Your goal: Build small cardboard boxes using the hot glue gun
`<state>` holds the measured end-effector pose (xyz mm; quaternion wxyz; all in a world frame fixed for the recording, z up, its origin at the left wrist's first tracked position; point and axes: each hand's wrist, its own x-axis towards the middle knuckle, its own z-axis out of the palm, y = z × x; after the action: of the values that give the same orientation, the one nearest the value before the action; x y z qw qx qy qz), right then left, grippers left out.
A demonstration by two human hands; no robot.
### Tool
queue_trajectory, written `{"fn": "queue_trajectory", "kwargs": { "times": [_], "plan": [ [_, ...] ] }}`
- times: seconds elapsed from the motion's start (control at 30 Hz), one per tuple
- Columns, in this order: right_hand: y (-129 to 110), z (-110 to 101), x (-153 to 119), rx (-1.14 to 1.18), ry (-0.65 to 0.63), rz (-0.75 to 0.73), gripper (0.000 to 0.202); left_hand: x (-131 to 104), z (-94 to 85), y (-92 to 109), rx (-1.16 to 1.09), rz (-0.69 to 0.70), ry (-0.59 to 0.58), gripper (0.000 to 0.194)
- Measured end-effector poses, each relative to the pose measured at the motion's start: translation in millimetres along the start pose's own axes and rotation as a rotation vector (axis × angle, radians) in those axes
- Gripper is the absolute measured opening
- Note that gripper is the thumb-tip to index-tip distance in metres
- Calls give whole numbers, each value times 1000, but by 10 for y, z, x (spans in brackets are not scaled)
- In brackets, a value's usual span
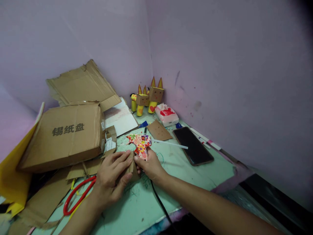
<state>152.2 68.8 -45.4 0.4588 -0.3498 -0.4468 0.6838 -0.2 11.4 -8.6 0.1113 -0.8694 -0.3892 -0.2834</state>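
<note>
My right hand [151, 164] is wrapped round the handle of a colourful patterned glue gun [141, 143]. A translucent glue stick [171, 143] sticks out of its back end, and a black cord hangs below. My left hand [114, 173] lies over a small folded cardboard piece [132, 168], its fingers resting on the top and side. The gun's orange nozzle points left, beyond my left fingertips. Part of the cardboard piece is hidden under my left hand, close against my right fingers.
A large cardboard box [63, 133] and scraps lie left, with red-handled scissors [78, 195] near my left forearm. Cardboard animal figures [156, 94], a tissue pack [167, 114] and a brown cardboard square [158, 130] stand or lie behind. A phone [193, 146] lies right.
</note>
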Motion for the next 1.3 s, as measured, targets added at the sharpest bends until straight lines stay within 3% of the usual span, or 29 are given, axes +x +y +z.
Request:
{"fn": "queue_trajectory", "kwargs": {
  "times": [1.3],
  "plan": [
    [2,-12,-37,-26,6,-13,31,16,-6,47,16,-21,44,31]
  ]
}}
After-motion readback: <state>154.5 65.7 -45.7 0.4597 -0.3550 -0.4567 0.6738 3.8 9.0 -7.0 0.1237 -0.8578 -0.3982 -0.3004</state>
